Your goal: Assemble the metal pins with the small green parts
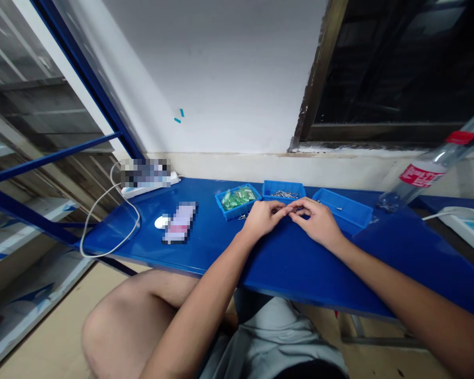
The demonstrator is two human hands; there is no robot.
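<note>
Fingertips (287,209) of both hands are pinched and meet mid-table, right against each other. Tiny metal bits (296,209) show in the pinch, too small to identify. Can't tell exactly which finger holds what.

Left hand (263,218) and right hand (312,223) rest just above the blue tabletop (221,252), near its back edge, roughly central.

Three blue bins sit in a row along the back edge, just behind the hands:
- left bin (237,202): green packets (237,199), angled, a few loose metal bits (243,216) on the tabletop by its front corner
- middle bin (283,190): pile of metal pins (284,194), directly behind the fingertips
- right bin (347,210): a few small metal pieces (338,208), right hand touching or just beside its front-left corner

Clear plastic bottle (418,176) with red label lies tilted, base on the tabletop just right of the right bin.

Toward the left end: white mouse (161,222), pixelated object (179,222) beside it. White cable (110,226) loops past the left edge to a power strip (150,181) in the back-left corner.
</note>
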